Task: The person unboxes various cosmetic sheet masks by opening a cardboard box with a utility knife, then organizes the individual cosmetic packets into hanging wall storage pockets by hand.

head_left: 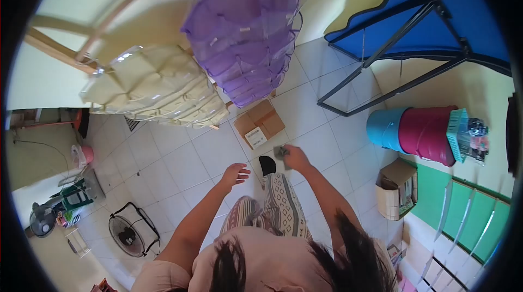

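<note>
My right hand [296, 158] is closed on a small grey cloth [281, 152], held out over the tiled floor beside my foot in a black sock [267, 165]. To the left, my left hand [236, 175] hangs in the air with its fingers apart and holds nothing. Just ahead of both hands a closed cardboard box [260, 123] with a white label lies on the floor. Beyond it hang a purple organizer [245, 30] with many pockets and a cream one [158, 85] in clear plastic.
A blue folding table [403, 25] with black legs leans at the upper right. Blue and magenta tubs [427, 134] and an open carton [391, 191] stand at the right. A black fan [131, 232] lies at the lower left; another fan [42, 220] is at the far left.
</note>
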`<state>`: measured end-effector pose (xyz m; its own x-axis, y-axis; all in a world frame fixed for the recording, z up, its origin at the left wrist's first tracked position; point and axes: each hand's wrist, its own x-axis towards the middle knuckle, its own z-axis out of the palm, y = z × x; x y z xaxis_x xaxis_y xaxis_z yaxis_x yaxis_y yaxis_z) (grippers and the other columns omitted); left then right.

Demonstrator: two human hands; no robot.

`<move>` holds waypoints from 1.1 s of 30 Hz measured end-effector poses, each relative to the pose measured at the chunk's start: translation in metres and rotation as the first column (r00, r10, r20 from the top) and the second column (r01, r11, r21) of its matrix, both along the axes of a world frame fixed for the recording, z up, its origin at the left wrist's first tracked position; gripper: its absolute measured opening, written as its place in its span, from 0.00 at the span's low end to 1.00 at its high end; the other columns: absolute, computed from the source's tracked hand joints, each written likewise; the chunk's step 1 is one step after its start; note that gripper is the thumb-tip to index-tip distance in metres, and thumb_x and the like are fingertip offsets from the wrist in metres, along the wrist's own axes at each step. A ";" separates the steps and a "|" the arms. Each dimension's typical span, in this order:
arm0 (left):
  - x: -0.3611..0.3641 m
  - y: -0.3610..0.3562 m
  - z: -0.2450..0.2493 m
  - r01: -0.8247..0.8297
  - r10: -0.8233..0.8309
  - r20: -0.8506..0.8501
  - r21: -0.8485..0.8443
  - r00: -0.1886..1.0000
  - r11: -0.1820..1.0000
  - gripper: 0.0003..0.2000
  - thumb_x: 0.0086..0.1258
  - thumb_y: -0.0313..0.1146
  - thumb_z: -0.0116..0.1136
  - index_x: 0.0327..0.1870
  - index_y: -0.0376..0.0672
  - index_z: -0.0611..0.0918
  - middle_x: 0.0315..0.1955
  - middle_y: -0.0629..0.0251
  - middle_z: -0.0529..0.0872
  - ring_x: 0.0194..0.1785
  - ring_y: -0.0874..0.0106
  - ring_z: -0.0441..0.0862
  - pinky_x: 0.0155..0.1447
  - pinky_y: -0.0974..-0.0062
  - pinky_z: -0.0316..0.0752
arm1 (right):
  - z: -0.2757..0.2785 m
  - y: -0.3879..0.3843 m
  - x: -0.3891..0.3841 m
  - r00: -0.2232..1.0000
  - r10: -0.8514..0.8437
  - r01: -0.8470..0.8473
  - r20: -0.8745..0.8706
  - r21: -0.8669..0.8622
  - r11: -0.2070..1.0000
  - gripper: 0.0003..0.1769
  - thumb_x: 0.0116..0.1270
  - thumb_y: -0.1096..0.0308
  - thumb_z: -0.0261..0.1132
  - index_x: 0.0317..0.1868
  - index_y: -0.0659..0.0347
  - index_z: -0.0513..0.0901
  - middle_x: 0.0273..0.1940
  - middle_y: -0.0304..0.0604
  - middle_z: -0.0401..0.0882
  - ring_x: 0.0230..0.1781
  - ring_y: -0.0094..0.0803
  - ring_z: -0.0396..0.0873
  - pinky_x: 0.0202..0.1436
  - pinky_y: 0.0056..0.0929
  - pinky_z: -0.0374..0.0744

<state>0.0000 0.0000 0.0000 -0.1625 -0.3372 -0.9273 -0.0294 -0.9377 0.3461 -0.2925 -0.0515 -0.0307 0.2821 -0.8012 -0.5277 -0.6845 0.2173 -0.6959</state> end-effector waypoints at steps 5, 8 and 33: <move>0.023 -0.013 -0.216 0.505 -0.307 0.452 -0.428 0.838 0.749 0.17 0.69 0.40 0.56 0.56 0.45 0.80 0.43 0.57 0.87 0.47 0.58 0.85 0.55 0.59 0.78 | -0.120 -0.049 0.001 0.936 -0.082 0.102 -0.342 0.040 0.994 0.38 0.55 0.40 0.71 0.56 0.61 0.76 0.47 0.56 0.84 0.45 0.51 0.85 0.49 0.46 0.82; 0.010 -0.044 -0.268 0.891 -0.518 0.731 -0.303 0.444 0.337 0.28 0.62 0.35 0.63 0.64 0.40 0.74 0.61 0.49 0.76 0.65 0.51 0.73 0.67 0.55 0.71 | -0.217 -0.055 0.016 0.893 -0.080 0.032 -0.443 -0.114 0.993 0.52 0.47 0.34 0.75 0.62 0.64 0.70 0.58 0.53 0.77 0.49 0.49 0.84 0.50 0.45 0.83; -0.009 -0.116 -0.355 0.835 -0.072 0.997 -0.013 -0.032 -0.551 0.62 0.28 0.55 0.84 0.72 0.42 0.65 0.62 0.61 0.72 0.70 0.64 0.68 0.72 0.56 0.60 | -0.312 -0.058 0.047 0.736 0.063 -0.428 -0.674 -0.392 0.814 0.17 0.61 0.57 0.64 0.42 0.63 0.78 0.31 0.50 0.86 0.33 0.50 0.85 0.37 0.47 0.81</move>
<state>-0.0093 -0.1164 -0.3551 -0.7862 -0.5738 -0.2294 -0.5914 0.8063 0.0101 -0.2455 -0.1099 -0.3422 0.2740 -0.9393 -0.2067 -0.9617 -0.2673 -0.0601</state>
